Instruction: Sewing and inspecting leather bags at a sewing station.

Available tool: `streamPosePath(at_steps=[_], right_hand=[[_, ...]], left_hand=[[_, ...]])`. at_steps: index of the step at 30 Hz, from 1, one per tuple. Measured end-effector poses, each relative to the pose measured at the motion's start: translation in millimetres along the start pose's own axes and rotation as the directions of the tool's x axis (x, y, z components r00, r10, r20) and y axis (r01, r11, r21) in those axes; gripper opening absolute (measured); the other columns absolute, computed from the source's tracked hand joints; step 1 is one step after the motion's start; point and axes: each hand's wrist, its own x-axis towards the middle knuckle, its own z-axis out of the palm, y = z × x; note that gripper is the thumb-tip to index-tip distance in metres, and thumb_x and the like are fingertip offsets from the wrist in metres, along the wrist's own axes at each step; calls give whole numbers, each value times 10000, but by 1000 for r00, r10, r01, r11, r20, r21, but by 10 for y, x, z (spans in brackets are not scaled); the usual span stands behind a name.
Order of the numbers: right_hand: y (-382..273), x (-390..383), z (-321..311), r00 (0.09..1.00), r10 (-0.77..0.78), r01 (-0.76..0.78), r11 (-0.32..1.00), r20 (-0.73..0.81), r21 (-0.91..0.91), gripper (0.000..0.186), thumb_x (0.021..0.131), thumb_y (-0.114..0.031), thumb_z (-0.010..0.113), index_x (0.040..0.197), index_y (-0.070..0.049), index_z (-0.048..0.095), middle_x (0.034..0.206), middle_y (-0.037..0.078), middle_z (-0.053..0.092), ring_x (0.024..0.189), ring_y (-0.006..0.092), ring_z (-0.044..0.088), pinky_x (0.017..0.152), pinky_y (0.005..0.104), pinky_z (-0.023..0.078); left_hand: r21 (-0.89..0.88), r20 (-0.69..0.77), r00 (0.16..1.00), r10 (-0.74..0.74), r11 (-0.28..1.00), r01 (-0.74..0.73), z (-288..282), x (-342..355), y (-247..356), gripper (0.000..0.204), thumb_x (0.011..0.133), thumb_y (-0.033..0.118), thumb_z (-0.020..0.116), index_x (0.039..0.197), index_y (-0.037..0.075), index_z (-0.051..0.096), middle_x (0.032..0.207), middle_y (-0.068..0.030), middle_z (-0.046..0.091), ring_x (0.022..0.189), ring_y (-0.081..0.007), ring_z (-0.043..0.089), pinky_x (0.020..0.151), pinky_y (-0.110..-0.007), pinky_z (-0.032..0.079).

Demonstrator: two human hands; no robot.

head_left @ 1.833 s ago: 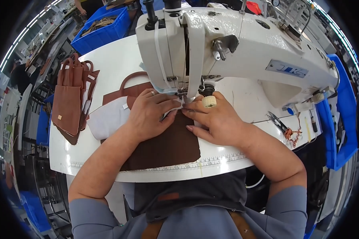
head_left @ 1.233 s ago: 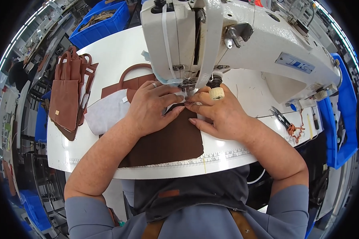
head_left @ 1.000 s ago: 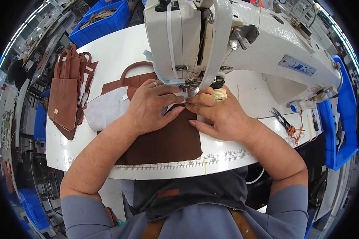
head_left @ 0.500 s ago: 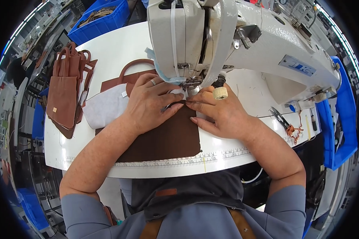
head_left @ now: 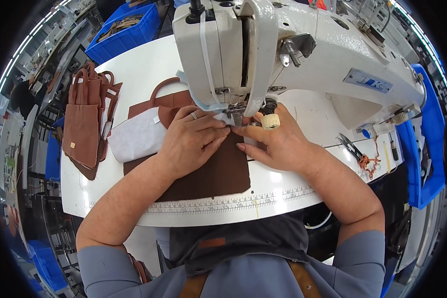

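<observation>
A dark brown bag panel (head_left: 208, 174) lies under the head of a white sewing machine (head_left: 208, 59), with reddish-brown leather and a looped handle (head_left: 164, 89) beyond it. My left hand (head_left: 191, 141), a ring on one finger, is closed, thumb and fingertips gripping the panel's upper edge beside the presser foot. From the other side my right hand (head_left: 278, 141) holds the same edge, its index fingertip close to the left fingers and its thumb lower down. Some of its fingers are hidden behind the machine's cream knob (head_left: 270, 121). A white lining piece (head_left: 136, 135) sticks out left of my left hand.
Stacked reddish-brown bag pieces (head_left: 84, 126) lie at the table's left. Black thread snips (head_left: 350, 146) and tangled orange cord (head_left: 370, 166) lie at right. A printed ruler (head_left: 198, 207) runs along the front edge. Blue bins stand behind (head_left: 126, 37) and right (head_left: 424, 184).
My left thumb and fingers have drawn together on the panel's edge, where a gap showed before. The whole view has shifted slightly. My right hand stays in nearly the same place.
</observation>
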Motion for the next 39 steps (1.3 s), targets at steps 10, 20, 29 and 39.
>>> streamPosePath(at_steps=[10, 20, 29, 39], right_hand=[[17, 72, 38, 999, 39, -42, 990, -22, -138, 276, 832, -285, 768, 1021, -86, 746, 910, 120, 591, 918, 308, 561, 828, 426, 444], [-42, 58, 9, 998, 53, -55, 989, -17, -137, 295, 840, -273, 764, 1052, -70, 735, 1057, 138, 648, 1005, 325, 585, 880, 449, 444], [-22, 59, 31, 999, -33, 31, 997, -34, -71, 243, 835, -212, 748, 1043, -88, 775, 951, 48, 707, 972, 257, 605, 852, 401, 465], [44, 26, -14, 1000, 4, -5, 997, -4, -79, 234, 793, -204, 779, 993, -85, 759, 893, 68, 633, 927, 267, 577, 822, 404, 451]], left_hand=[[-14, -65, 998, -16, 1000, 15, 80, 133, -173, 102, 841, 111, 747, 920, 69, 796, 935, -28, 752, 947, -216, 700, 957, -387, 485], [-26, -85, 994, 63, 998, -66, 71, 127, -291, 81, 853, 140, 738, 898, 88, 781, 929, -47, 754, 963, -213, 697, 980, -397, 482], [141, 233, 972, -24, 990, -9, -106, 379, -664, 490, 830, 281, 728, 1300, 160, 663, 1329, -91, 637, 1292, -293, 523, 1109, -471, 365], [146, 11, 951, -309, 941, 304, -160, 211, -213, 358, 862, 217, 742, 1197, 95, 718, 1234, -100, 690, 1157, -313, 637, 1029, -429, 471]])
